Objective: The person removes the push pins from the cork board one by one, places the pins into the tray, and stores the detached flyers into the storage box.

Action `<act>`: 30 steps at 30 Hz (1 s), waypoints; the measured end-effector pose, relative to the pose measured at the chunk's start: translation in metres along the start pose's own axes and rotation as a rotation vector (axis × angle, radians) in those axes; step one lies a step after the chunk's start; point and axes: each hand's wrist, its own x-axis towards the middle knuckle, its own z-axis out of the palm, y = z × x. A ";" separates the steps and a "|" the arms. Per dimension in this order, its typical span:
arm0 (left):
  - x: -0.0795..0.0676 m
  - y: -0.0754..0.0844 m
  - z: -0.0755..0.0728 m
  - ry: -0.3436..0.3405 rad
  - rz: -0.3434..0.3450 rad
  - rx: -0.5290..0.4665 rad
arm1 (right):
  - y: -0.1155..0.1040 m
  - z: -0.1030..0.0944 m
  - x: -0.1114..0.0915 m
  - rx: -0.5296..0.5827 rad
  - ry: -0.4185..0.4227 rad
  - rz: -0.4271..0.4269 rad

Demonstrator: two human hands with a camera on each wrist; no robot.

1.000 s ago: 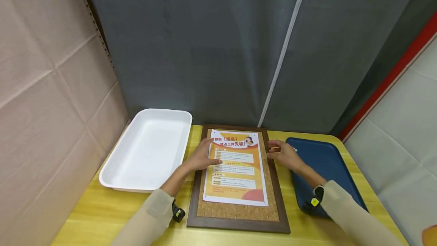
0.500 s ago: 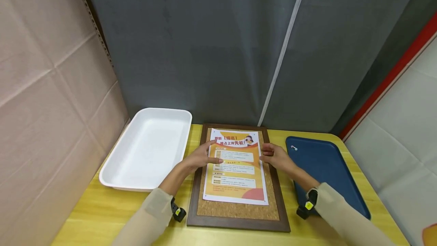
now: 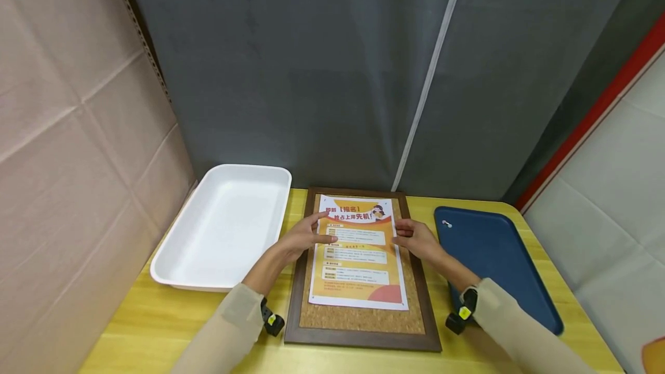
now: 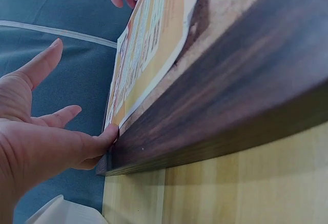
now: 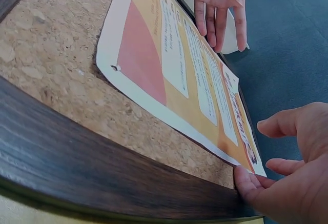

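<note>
A yellow and white printed poster (image 3: 358, 279) lies on a cork board (image 3: 363, 321) with a dark brown frame. Along the poster's left edge rests my left hand (image 3: 296, 240), fingers spread; the left wrist view has a fingertip touching the paper's edge. My right hand (image 3: 419, 241) is at the opposite edge, with loosely bent fingers. In the right wrist view its thumb stands apart and a fingertip touches the poster's edge. Small holes show at the poster's corners, one of them a torn hole (image 5: 116, 67). Neither hand pinches the paper.
To the left stands a white tray (image 3: 228, 224). A dark blue tray (image 3: 499, 258) lies to the right, with a few small pins (image 3: 447, 224) near its far left corner. A grey curtain (image 3: 312, 74) closes off the back of the wooden table (image 3: 135, 328).
My right hand has moved left, from the blue tray's side and the board's frame to the poster's right edge. The left hand has barely shifted.
</note>
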 end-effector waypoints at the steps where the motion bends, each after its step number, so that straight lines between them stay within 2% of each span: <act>1: 0.001 0.000 0.000 -0.001 0.001 -0.006 | 0.001 0.001 0.000 0.007 0.007 0.005; 9: 0.001 0.001 0.001 0.012 0.007 -0.022 | 0.001 0.005 0.000 0.057 0.063 0.027; 16: -0.001 0.004 0.004 0.027 0.029 -0.026 | -0.001 0.007 -0.003 0.090 0.079 0.018; 23: -0.002 0.001 0.011 0.090 0.060 0.068 | 0.003 0.012 -0.001 0.149 0.080 -0.016; 30: -0.004 -0.002 0.015 0.064 0.031 0.080 | 0.003 0.019 0.001 0.110 0.088 -0.003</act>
